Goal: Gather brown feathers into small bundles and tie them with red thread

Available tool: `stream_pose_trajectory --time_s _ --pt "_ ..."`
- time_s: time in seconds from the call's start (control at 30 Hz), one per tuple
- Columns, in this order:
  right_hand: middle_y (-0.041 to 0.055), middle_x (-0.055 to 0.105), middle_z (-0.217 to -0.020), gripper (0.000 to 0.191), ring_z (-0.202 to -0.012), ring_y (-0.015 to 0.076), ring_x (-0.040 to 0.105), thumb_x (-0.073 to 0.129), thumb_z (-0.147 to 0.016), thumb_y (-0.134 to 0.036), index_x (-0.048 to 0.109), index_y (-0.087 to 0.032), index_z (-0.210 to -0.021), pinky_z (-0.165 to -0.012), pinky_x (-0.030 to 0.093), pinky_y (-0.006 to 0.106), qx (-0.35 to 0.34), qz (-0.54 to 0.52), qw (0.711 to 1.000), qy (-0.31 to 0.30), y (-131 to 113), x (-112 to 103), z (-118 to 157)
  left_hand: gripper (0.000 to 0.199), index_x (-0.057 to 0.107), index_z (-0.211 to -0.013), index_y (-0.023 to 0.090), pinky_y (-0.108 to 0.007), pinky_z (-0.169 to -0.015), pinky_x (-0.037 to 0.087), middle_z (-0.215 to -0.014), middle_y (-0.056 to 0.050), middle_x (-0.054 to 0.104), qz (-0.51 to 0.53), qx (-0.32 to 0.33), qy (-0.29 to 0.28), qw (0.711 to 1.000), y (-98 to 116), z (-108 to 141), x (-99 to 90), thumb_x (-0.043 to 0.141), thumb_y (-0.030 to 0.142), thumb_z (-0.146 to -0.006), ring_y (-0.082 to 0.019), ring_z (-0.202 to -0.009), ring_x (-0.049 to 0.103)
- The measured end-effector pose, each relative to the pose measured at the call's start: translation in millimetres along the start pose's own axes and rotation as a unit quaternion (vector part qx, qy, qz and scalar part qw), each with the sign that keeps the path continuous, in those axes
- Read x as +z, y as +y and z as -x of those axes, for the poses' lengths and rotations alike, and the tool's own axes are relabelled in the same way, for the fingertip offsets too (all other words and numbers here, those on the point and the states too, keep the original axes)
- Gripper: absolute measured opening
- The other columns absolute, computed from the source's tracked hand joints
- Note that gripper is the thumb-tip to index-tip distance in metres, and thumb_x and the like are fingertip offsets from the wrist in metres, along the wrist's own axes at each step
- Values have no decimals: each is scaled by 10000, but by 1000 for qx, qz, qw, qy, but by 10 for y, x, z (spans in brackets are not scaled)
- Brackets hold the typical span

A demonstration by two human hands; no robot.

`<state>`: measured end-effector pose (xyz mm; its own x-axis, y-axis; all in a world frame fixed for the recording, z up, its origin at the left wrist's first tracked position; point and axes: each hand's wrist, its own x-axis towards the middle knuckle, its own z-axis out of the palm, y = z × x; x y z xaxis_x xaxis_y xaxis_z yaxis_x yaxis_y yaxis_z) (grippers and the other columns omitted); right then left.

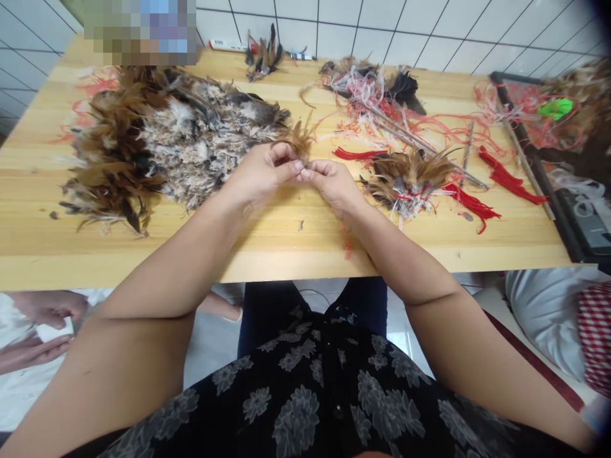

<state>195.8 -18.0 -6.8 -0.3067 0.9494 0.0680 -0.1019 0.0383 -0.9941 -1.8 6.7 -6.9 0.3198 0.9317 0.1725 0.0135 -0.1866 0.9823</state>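
My left hand point(264, 175) and my right hand point(329, 186) meet at the fingertips over the wooden table point(267, 235). Both pinch the base of a small brown feather tuft point(296, 138), whose tips fan away from me. A large heap of brown and grey speckled feathers point(176, 140) lies just left of my left hand. To the right of my right hand sits a smaller bunch of brown feathers point(405, 181), tied with red thread.
Red thread tassels point(470, 200) and tangled red and white strings point(372, 105) lie across the table among thin sticks. A black-framed tray point(534, 137) holding feathers and a green object stands at the right. Tiled wall backs the table. A co-worker's hands point(45, 324) appear low at left.
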Motion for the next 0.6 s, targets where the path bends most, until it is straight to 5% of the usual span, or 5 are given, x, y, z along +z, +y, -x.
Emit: stream_pose_trajectory --time_s 0.17,0.23,0.33,0.47,0.6 --pt "-36 570 -775 422 -802 121 500 859 -1069 -460 666 -198 -801 -858 461 273 -15 86 995 43 -60 -41 -4 373 828 -1018 221 -393 -834 553 -959 -12 796 -112 64 62 990 74 -45 -289 1021 536 -969 -225 -857 644" --pt "-46 518 -761 365 -773 112 455 788 -1117 -331 646 -198 -808 -824 421 265 -10 98 994 52 -110 -52 -3 225 855 -1037 224 -426 -899 545 -986 -15 785 -241 73 110 962 141 -38 -457 955 421 -996 -228 -860 600" --pt "-56 461 -739 377 -750 105 419 803 -1120 -304 628 -200 -804 -794 382 261 2 98 993 62 -167 -52 -6 67 873 -1053 227 -482 -1026 544 -1004 -34 722 -411 57 75 907 217 -11 -623 831 220 -1001 -251 -911 579" --pt "-65 440 -725 378 -746 102 405 849 -1093 -268 628 -197 -795 -791 367 256 6 81 993 82 -189 -36 -12 162 883 -1133 208 -501 -1098 562 -1075 -74 719 -502 72 -4 862 181 5 -567 767 185 -1022 -288 -1040 585" --pt "-61 466 -736 356 -752 101 424 761 -1125 -184 635 -189 -792 -815 376 256 0 74 993 92 -175 -35 -9 206 881 -1165 203 -505 -1134 559 -1207 -110 760 -556 87 -22 826 49 12 -382 734 166 -1027 -331 -1194 617"
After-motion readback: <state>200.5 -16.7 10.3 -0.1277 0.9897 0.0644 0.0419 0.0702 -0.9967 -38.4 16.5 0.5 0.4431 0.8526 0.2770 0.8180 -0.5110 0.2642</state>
